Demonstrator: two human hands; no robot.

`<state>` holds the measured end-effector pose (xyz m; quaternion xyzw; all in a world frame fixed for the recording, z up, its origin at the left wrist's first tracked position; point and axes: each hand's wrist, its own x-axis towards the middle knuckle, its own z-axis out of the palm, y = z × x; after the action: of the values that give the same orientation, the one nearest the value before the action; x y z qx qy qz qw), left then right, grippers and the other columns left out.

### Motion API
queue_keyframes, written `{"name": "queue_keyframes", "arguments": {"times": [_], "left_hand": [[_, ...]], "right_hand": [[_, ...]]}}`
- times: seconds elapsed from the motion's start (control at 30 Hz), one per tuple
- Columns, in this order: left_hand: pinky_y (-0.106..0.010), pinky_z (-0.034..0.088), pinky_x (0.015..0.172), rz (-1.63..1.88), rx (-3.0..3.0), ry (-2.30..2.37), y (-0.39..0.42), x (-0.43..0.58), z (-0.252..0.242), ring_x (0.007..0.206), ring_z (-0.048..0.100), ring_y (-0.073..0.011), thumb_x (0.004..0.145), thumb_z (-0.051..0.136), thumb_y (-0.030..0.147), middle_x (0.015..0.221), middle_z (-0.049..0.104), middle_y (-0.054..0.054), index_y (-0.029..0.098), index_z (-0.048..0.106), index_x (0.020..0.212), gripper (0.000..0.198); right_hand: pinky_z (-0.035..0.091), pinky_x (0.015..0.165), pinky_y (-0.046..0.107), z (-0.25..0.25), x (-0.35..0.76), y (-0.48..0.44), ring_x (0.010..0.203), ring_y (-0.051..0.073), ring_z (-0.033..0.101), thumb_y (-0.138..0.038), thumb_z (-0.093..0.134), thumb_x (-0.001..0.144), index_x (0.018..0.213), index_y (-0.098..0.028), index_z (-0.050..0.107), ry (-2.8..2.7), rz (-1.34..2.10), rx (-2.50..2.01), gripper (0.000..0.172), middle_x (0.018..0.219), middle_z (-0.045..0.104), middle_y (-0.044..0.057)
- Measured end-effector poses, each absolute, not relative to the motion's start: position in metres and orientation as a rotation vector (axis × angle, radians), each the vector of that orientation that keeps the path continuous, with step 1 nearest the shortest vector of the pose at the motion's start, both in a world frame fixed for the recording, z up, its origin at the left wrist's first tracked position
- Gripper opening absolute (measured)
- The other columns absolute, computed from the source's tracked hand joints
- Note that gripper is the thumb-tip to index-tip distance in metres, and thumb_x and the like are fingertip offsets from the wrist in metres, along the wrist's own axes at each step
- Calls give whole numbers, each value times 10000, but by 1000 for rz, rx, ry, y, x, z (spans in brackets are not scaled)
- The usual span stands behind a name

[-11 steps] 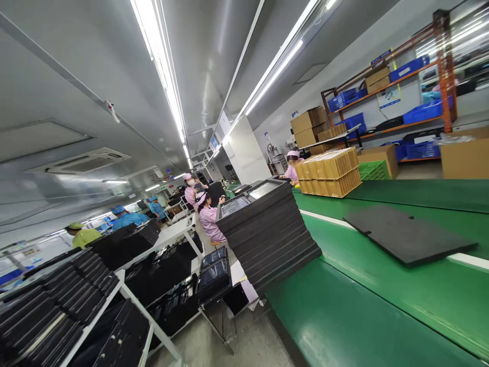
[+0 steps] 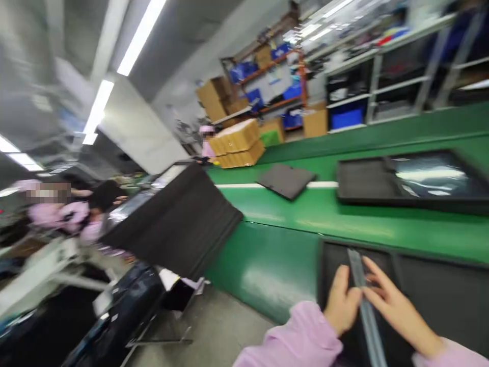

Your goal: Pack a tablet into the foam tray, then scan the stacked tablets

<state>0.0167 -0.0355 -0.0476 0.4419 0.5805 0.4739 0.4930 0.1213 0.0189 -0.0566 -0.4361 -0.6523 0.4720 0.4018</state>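
Grey strip (image 2: 364, 300) pinched at its upper end between left hand (image 2: 341, 306) and right hand (image 2: 395, 308), both newly in view, lying along a black tray (image 2: 439, 295) at five o'clock on the green surface (image 2: 275, 265). Further out: screen tray (image 2: 412, 178) at two, foam pad (image 2: 286, 179) at twelve, black foam stack (image 2: 179, 224) at nine.

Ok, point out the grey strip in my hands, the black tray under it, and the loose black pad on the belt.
grey strip (image 2: 362, 295), head view, its middle
black tray (image 2: 439, 300), head view, bare floor
black pad (image 2: 286, 179), head view, centre
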Motion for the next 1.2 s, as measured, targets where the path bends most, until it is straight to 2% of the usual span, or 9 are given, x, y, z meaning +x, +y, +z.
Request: {"name": "queue_keyframes", "arguments": {"times": [0.07, 0.17, 0.33, 0.43, 0.57, 0.67, 0.8, 1.0, 1.2], "left_hand": [[-419, 181, 1164, 1198, 1043, 1330, -58, 22, -69, 1370, 300, -292, 809, 353, 702, 1479, 329, -186, 117, 378, 1400, 832], [-425, 137, 1171, 1213, 940, 1390, -78, 27, -86, 1402, 218, -295, 757, 356, 774, 1513, 249, -197, 109, 348, 1408, 932], [-367, 94, 1178, 1406, 1037, 1408, -65, 33, -59, 1429, 128, -207, 901, 326, 578, 1554, 180, -97, 175, 326, 1432, 667], [-366, 151, 1171, 1483, 1170, 1372, -47, 31, -19, 1418, 182, -203, 924, 337, 516, 1529, 267, -57, 215, 471, 1351, 539], [-387, 279, 1126, 1371, 1174, 1364, -29, 31, 21, 1318, 401, -222, 916, 357, 523, 1363, 527, -40, 244, 678, 1085, 458], [-424, 342, 1073, 1428, 947, 1404, -18, 34, 25, 1163, 543, -244, 873, 385, 601, 1185, 648, -64, 217, 707, 896, 503], [-404, 383, 1016, 1490, 799, 1398, -7, 40, 19, 1036, 595, -249, 763, 487, 697, 972, 695, -77, 189, 661, 688, 542], [-348, 423, 930, 1459, 749, 1386, 12, 38, 24, 916, 618, -211, 783, 466, 684, 853, 690, -67, 175, 645, 707, 546], [-319, 465, 791, 1372, 595, 1466, 38, 30, 22, 780, 618, -189, 720, 505, 708, 804, 682, -53, 170, 633, 742, 554]], "right_hand": [[545, 826, 440, -60, 147, -12, 994, 282, 604, -552, 548, 821, 1274, -283, 534, -1564, 1285, -1142, 527, 1137, 602, 99], [485, 918, 467, -63, 157, -48, 1098, 274, 556, -484, 556, 861, 1267, -280, 531, -1460, 1356, -1202, 454, 1256, 551, 89], [316, 1097, 439, -54, 134, -47, 1314, 266, 367, -560, 438, 898, 1288, -276, 502, -1333, 1293, -1238, 486, 1443, 395, 66], [211, 1159, 430, -27, 113, -25, 1377, 232, 268, -598, 354, 896, 1345, -214, 426, -1173, 1312, -1133, 596, 1486, 326, 82], [265, 1143, 391, 11, 102, -6, 1352, 216, 323, -611, 436, 828, 1315, -189, 423, -948, 1470, -1147, 645, 1449, 385, 106], [315, 1114, 393, 23, 100, 2, 1315, 244, 379, -618, 505, 732, 1298, -159, 423, -843, 1567, -1220, 733, 1394, 448, 132], [350, 1084, 367, 21, 97, 12, 1292, 238, 407, -541, 539, 690, 1291, -158, 425, -704, 1663, -1250, 722, 1352, 489, 123], [289, 1108, 349, 12, 91, 29, 1284, 232, 419, -476, 567, 711, 1265, -153, 468, -554, 1665, -1238, 650, 1419, 420, 123], [299, 1102, 358, 7, 83, 56, 1273, 217, 436, -353, 539, 783, 1210, -159, 510, -500, 1666, -1275, 470, 1403, 453, 113]]}}
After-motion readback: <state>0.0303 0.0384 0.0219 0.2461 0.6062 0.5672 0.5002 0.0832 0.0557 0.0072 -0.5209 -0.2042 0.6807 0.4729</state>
